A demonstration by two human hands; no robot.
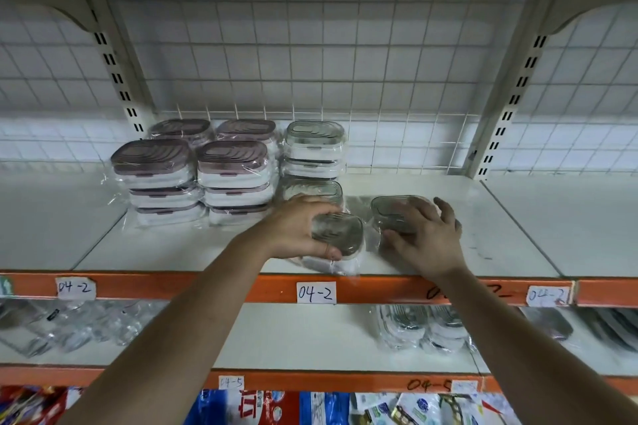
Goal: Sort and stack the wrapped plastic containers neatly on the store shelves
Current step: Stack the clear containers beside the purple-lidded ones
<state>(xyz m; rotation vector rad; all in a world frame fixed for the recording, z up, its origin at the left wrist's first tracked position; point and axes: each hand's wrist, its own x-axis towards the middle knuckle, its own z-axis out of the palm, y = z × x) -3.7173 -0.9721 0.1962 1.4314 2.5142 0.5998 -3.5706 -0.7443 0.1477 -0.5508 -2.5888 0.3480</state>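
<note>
Lower shelf: wrapped packs (414, 324) lie at the lower right of the frame, under the orange rail (172, 286).
Left hand (300, 229): at the centre of the frame. Its grip is closed on the near grey-lidded container (345, 240), with the thumb on the near side and the fingers over the far edge.
Near grey-lidded container: it sits at the front edge of the shelf (518, 238), with loose film bunched beneath it.
Right hand (429, 238): just right of centre. The fingers spread and curl over the right grey-lidded container (393, 210), with the thumb at its near side. The grip looks loose, and blur hides the detail.
Handling: the containers are probably light, rigid, hollow plastic. The clear film is slick and baggy, so it may slide over the box. The best hold is across the short sides below the lid rim, pinching the box through the film and never the film alone.
Single grey-lidded box (312, 190): it stands just behind the left hand.
Grey-lidded stack (312, 145): behind that box, in the upper centre. It is the likely home for both held containers.
Mauve-lidded stacks (193, 176): left of centre, four piles in two rows, set close together.
Risk: slick wrap may let a pile slip if a container lands off-square.
</note>
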